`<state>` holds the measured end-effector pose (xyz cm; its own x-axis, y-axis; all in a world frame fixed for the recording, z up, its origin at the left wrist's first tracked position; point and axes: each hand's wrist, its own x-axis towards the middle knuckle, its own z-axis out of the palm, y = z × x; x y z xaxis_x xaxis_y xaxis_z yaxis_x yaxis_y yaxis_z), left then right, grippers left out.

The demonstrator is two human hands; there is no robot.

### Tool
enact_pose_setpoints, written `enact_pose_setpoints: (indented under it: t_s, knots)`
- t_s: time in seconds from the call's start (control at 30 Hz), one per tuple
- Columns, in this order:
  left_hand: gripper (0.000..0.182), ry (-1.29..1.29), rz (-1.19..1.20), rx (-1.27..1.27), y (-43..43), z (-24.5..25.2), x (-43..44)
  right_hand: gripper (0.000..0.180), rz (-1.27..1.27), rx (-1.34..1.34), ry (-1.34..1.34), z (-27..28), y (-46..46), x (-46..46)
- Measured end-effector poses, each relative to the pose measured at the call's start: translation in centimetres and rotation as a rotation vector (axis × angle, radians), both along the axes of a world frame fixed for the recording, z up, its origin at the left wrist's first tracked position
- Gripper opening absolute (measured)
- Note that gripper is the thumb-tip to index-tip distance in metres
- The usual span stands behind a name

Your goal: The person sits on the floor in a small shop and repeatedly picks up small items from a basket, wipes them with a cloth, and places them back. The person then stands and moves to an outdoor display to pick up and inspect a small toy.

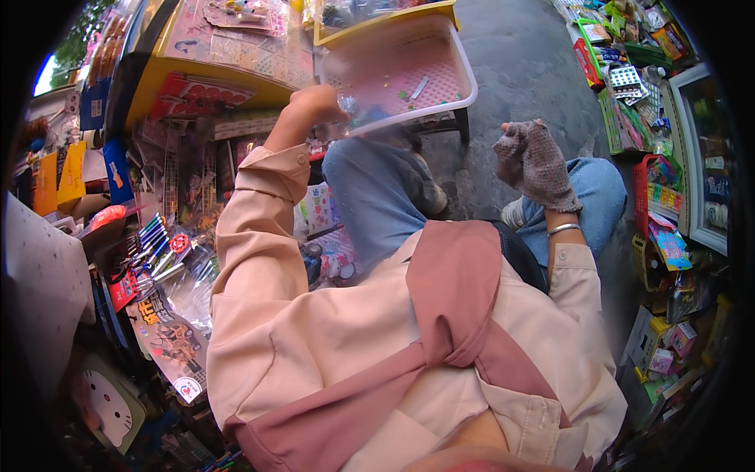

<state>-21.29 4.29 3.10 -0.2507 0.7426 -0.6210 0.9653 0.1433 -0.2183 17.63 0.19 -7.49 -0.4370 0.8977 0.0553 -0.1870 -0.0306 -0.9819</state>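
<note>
At the near left corner of a white plastic basket (pixel 466 97) is my bare left hand (pixel 320 106), its fingers bent and partly blurred. Something clear and bluish (pixel 349 107) shows by its fingertips; I cannot tell whether they grip it. Inside the basket, a small pale strip (pixel 420 87) and several tiny green and yellow pieces lie on the pink perforated bottom. My right hand (pixel 537 165) wears a grey-pink knitted glove with the fingertips bare. It is curled closed near my right knee (pixel 598 197), with no object visible in it.
A yellow-edged tray (pixel 383 19) adjoins the basket's far side. Left stand a display table (pixel 236 56) with stationery and a crowd of pens (pixel 156 236). To the right are packed goods, a red basket (pixel 643 189) and a glass-fronted cabinet (pixel 702 159). Grey concrete floor (pixel 513 65) runs between.
</note>
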Motion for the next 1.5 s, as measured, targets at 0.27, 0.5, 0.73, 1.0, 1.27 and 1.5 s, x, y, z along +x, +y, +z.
enact_pose_setpoints:
  t_s: [0.27, 0.5, 0.73, 1.0, 1.27, 1.5]
  knots:
    - [0.026, -0.523, 0.126, 0.503, 1.0, 2.4, -2.1, 0.029, 0.18, -0.441, 0.492, -1.0, 0.4, 0.2]
    - [0.014, -1.381, 0.242, 0.769, -3.0, -2.7, 13.1, 0.027, -0.14, 0.213, -0.193, -1.9, 0.6, -0.6]
    - [0.015, -1.136, -0.199, 0.979, -7.0, -8.4, 20.6, 0.022, -0.238, 0.534, -0.719, -1.3, -0.2, 0.8]
    - [0.026, -1.74, 0.374, 0.676, -7.0, -9.4, 19.5, 0.021, -0.178, 0.084, -0.34, 0.5, -0.8, 0.3]
    - [0.011, -1.72, 0.231, 0.637, -5.9, -8.3, 18.2, 0.018, -0.179, 0.129, -0.218, 0.2, -0.9, -0.2]
    - [0.008, -1.356, -0.139, 0.912, -5.2, -7.3, 18.4, 0.014, -0.222, 0.113, -0.156, 0.7, -1.0, -0.1]
